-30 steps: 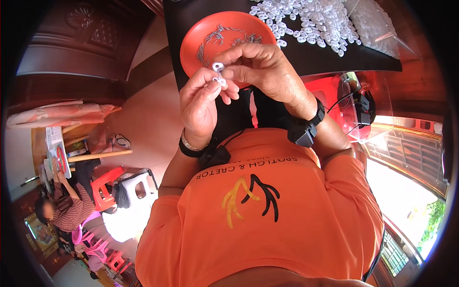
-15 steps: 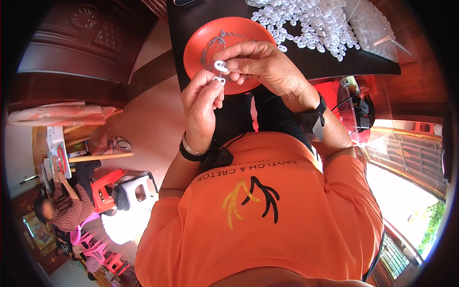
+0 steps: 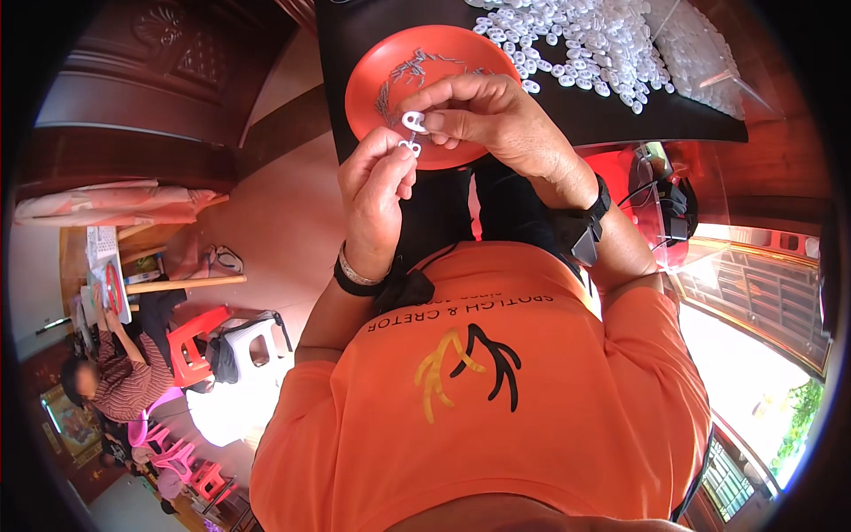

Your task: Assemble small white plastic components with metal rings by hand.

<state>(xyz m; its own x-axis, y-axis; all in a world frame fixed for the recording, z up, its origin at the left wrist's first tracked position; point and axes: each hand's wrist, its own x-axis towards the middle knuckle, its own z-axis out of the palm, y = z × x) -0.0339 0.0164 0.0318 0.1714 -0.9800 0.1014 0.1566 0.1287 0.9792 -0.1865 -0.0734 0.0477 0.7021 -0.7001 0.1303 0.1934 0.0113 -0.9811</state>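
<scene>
Over the near edge of an orange plate (image 3: 362, 75), my hands meet with small white plastic parts pinched in their fingertips. My right hand (image 3: 505, 124) is closed on a white oval piece with two holes (image 3: 413, 121), like a cord-lock half. Just below it, my left hand (image 3: 377, 182) pinches a smaller white two-holed piece (image 3: 409, 149). A thin grey spring-like part (image 3: 413, 136) shows between the two pieces. Similar thin grey parts (image 3: 414, 66) lie scattered in the plate, some hidden behind my right hand.
Many white oval two-holed pieces (image 3: 585, 49) are heaped on the black table (image 3: 550, 115), beside a bulging clear bag (image 3: 696, 66). To the right is a red container (image 3: 629, 186) with black devices and cables. At left, a person (image 3: 133, 381) sits near plastic stools (image 3: 191, 346).
The view has shifted slightly, so the plate and heap sit a little to the right. Both hands keep their pinch, and the white pieces appear slightly closer together.
</scene>
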